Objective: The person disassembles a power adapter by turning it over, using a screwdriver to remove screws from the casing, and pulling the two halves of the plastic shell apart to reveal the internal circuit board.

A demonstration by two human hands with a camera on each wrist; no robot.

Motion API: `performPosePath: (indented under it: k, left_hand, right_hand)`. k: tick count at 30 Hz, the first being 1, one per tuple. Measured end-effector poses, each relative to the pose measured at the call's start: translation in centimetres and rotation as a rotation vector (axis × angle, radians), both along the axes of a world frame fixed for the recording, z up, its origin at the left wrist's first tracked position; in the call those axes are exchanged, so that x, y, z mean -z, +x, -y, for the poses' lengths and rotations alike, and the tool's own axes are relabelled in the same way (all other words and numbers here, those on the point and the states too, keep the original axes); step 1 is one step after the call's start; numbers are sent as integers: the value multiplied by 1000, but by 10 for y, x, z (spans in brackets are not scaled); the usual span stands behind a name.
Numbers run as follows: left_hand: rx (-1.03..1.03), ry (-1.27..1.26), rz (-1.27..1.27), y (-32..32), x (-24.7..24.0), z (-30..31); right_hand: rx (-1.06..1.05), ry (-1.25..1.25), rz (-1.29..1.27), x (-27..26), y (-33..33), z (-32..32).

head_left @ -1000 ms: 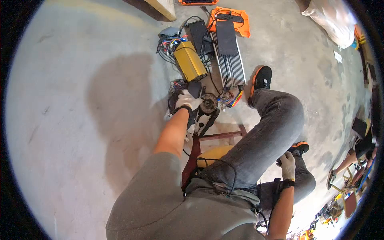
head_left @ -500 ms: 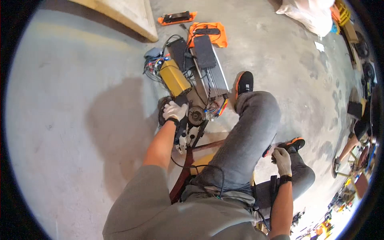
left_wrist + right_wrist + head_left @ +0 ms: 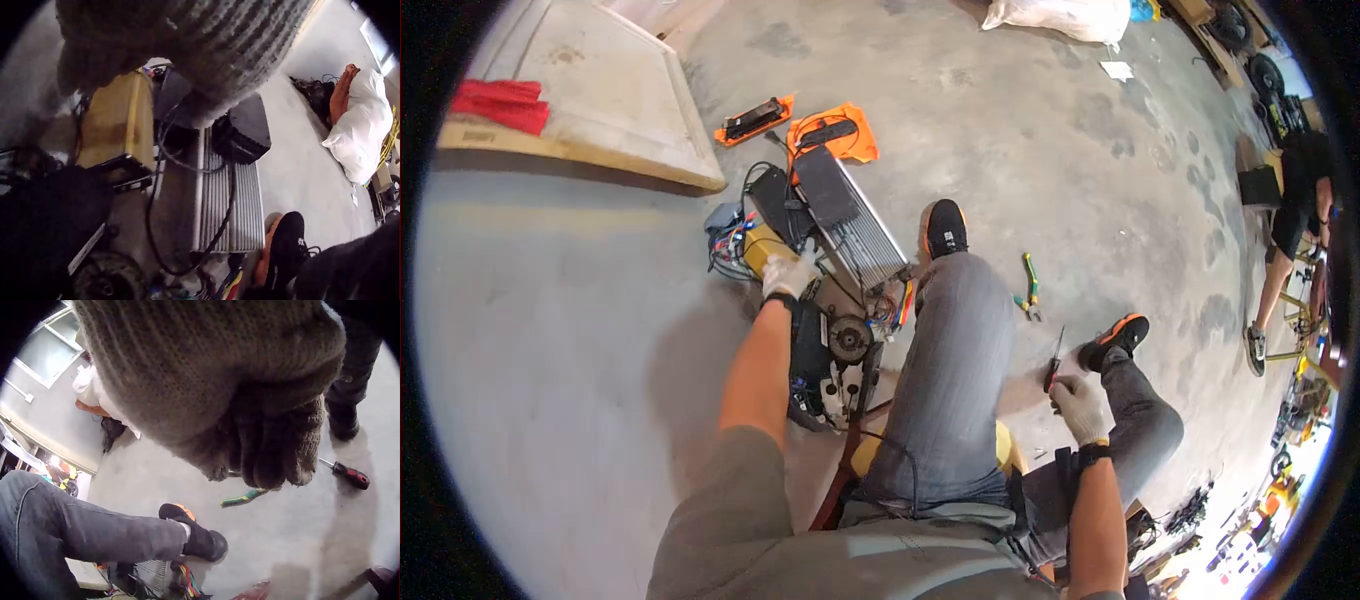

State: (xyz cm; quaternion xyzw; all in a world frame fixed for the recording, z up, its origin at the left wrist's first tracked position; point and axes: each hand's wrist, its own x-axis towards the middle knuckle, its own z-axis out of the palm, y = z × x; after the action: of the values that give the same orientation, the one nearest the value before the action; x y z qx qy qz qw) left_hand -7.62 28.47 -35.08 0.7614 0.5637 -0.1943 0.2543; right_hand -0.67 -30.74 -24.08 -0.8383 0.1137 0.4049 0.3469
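Note:
In the head view my gloved left hand (image 3: pixel 788 273) is over the near end of a gold metal box (image 3: pixel 760 248). Its fingertips are hidden there. The left wrist view has the hand above the gold box, close to a looped black cable (image 3: pixel 153 215) and a black box lying on a silver finned box (image 3: pixel 228 212). My gloved right hand (image 3: pixel 1080 408) is raised by the right knee, fingers curled; I cannot tell whether a small glint by its thumb is something held. A screwdriver (image 3: pixel 350 475) lies on the floor near it, beside green-handled pliers (image 3: pixel 1029 285).
A round motor-like disc (image 3: pixel 850 339) and a black casing (image 3: pixel 808 345) stand before the seated person's legs. Orange plastic parts (image 3: pixel 832 133) lie beyond the boxes. A wooden panel (image 3: pixel 600 95) bears a red cloth (image 3: pixel 500 105). Another person's leg (image 3: pixel 1272 290) shows at right.
My left hand has moved off the black casing, up to the gold box. The head view has turned, bringing the pliers and screwdriver into sight. My right hand stays by the knee.

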Motion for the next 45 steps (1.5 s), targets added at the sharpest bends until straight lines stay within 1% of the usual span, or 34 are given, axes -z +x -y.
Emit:
performPosePath:
  k: [1,3,4,5,7,8,9,11,13,14,15,18,19,20,22,23,24,25,27,28,29,31,32,33,35,36,38,39,40,41,42,43,45]
  left_hand:
    - [-16,-51,42,18,10,-10]
    - [-117,-49,43,64,10,-7]
    - [-141,-101,110,78,12,-11]
    - [-164,-138,106,91,18,-17]
    - [-185,-72,96,111,49,-25]
    - [-143,-40,74,119,65,-27]
    - [-95,12,12,139,30,-7]
    - [-34,85,41,147,64,-10]
    - [-195,84,49,158,76,-8]
    - [-193,140,24,158,93,-12]
    - [-196,205,3,156,107,-16]
    - [-161,167,-21,158,75,-12]
    - [-142,158,56,151,66,-10]
    - [-154,78,195,128,90,-30]
    - [-241,-99,412,118,62,-13]
    - [-319,-193,478,122,6,20]
    - [-323,-288,472,102,16,1]
    - [-334,-376,481,92,26,-20]
    - [-517,-593,694,82,-12,5]
    - [-556,-680,824,78,-31,15]
    - [-592,-675,898,72,-43,15]
    - [-500,-768,1053,61,-70,15]
    - [-551,-741,1098,59,-88,18]
    - [-528,-729,1130,61,-109,20]
    - [-518,-828,1182,63,-161,30]
    - [-484,-862,1190,70,-211,59]
    - [-422,-884,1239,75,-273,75]
    - [-384,-909,1263,78,-295,80]
    - [-202,-864,1327,83,-315,81]
    - [-126,-801,1383,89,-332,85]
    - [-53,-734,1438,95,-351,90]
    - [30,-752,1442,98,-371,96]
    - [201,-792,1456,109,-403,97]
  right_hand:
    - [6,-7,-9,2,-7,6]
    - [86,-11,-43,9,-12,12]
    - [94,-37,-64,8,-12,10]
    - [105,-55,-85,4,-11,10]
    - [152,-37,-105,12,-16,15]
    - [159,-51,-116,16,-16,19]
    - [167,-65,-151,14,-15,16]
    - [199,-96,-195,15,-16,13]
    - [207,-67,-234,17,-18,11]
    - [155,-112,-251,8,-9,0]
    - [180,-123,-256,8,-7,-4]
    - [112,-60,-225,10,-7,-5]
    - [93,-54,-219,10,-7,-6]
    - [76,-49,-215,10,-4,-7]
    - [34,-17,-105,16,-9,-2]
    - [30,-22,-70,11,-5,-5]
    - [35,-48,-63,-5,5,-14]
    - [63,-45,-31,-8,7,-12]
    - [20,-42,24,-12,2,-6]
    - [19,-18,53,-10,-1,-1]
    - [45,3,60,-6,-8,5]
    - [54,70,105,-3,-7,10]
    - [67,68,111,-5,-9,13]
    - [84,59,116,-9,-9,16]
    - [84,93,169,-14,-6,18]
    - [68,94,216,-16,-6,20]
    - [52,113,284,-22,-5,23]
    - [51,116,318,-27,-4,24]
    - [47,120,347,-31,-3,23]
    - [38,135,364,-31,-4,22]
    - [29,114,450,-30,-5,24]
    - [19,90,534,-32,-5,27]
    - [5,92,607,-39,-2,27]
